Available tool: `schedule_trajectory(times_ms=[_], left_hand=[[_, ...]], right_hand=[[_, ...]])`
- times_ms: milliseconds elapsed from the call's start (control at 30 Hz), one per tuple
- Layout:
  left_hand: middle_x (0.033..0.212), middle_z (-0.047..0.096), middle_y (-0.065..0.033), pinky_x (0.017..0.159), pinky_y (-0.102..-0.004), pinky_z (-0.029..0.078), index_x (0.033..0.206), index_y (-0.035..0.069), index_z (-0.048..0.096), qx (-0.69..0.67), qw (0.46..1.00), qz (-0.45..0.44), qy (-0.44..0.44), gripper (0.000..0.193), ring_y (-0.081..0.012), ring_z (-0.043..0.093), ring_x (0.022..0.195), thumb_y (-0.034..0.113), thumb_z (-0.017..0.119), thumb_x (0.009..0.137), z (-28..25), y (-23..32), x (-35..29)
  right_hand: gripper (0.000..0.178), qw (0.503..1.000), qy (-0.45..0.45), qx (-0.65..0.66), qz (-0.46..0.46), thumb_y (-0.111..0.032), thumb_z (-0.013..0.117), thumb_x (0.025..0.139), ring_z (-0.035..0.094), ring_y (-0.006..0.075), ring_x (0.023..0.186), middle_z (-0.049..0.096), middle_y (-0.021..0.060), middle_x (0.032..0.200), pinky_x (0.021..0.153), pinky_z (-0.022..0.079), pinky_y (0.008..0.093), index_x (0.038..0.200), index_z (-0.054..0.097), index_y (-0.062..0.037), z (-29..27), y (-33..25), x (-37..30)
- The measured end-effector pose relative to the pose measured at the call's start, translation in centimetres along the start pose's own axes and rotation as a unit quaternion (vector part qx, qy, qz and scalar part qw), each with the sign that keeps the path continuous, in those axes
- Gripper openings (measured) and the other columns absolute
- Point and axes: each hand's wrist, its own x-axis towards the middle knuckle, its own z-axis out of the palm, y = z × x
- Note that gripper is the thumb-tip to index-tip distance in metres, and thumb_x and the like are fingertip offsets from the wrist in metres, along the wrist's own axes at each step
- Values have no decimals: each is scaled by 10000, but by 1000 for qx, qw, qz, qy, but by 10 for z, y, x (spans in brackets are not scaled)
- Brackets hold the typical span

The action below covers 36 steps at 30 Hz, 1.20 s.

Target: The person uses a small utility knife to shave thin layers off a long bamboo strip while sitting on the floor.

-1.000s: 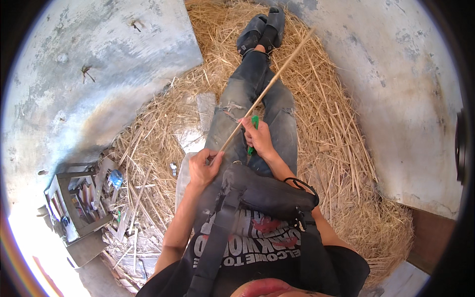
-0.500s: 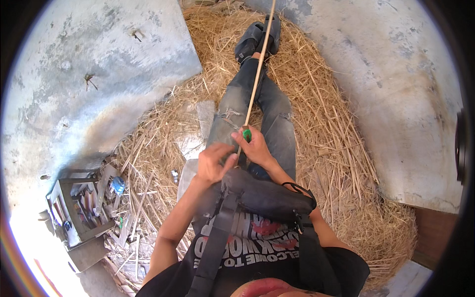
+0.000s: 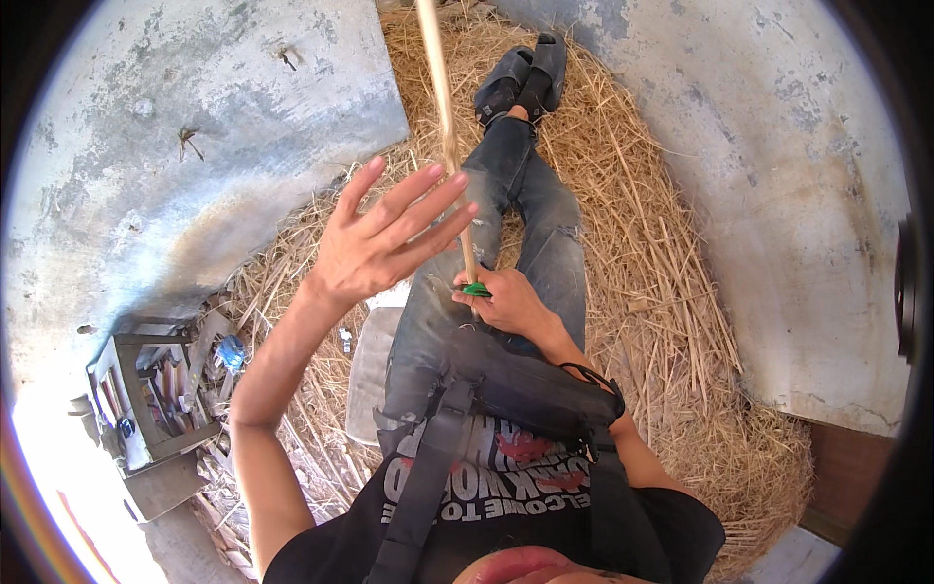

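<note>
Seated worker holding a thin stick over straw bedding.
Left: tool tray [image 3: 146, 399], contents indistinct. Left hand [image 3: 375, 248] raised, fingers [image 3: 428, 200] spread, empty, beside the stick [image 3: 443, 107], whose top is cut off. Right hand [image 3: 506, 304] closed on its base with a small green object [image 3: 476, 289], mostly hidden.

Straw bedding [image 3: 671, 292] on grey concrete floor [image 3: 175, 165] — sunlit.

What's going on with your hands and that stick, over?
Left hand open, fingers spread, beside the stick. Right hand grips its lower end with a green tool. Nothing blocking.
</note>
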Motion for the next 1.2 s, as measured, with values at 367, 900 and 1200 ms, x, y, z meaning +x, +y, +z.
schedule_trajectory(times_ms=[367, 900, 1200], left_hand=[[854, 604, -25, 866, -411, 490, 898, 154, 681, -2, 943, -148, -298, 63, -221, 643, 883, 204, 678, 935, -35, -15, -25], [824, 667, -169, 676, -514, 520, 1018, 97, 758, -249, 785, -482, -298, 177, -411, 681, 774, 254, 716, 947, 39, 118, -120], [853, 670, -119, 627, -495, 535, 1098, 146, 760, -212, 805, -488, -262, 178, -376, 681, 712, 240, 703, 959, 28, 128, -145]], right_hand=[[360, 987, 158, -13, 22, -330, 718, 971, 692, 347, 706, 694, 146, 758, 617, 505, 415, 1234, 693, -85, -12, 18, 0], [538, 985, 16, 0, 172, -485, 463, 1085, 665, 490, 824, 671, 277, 801, 728, 503, 564, 993, 660, 7, 32, 28, -11], [511, 986, -10, -82, 148, -492, 520, 1053, 668, 490, 731, 663, 253, 707, 664, 515, 582, 1025, 710, -19, 51, 22, -11]])
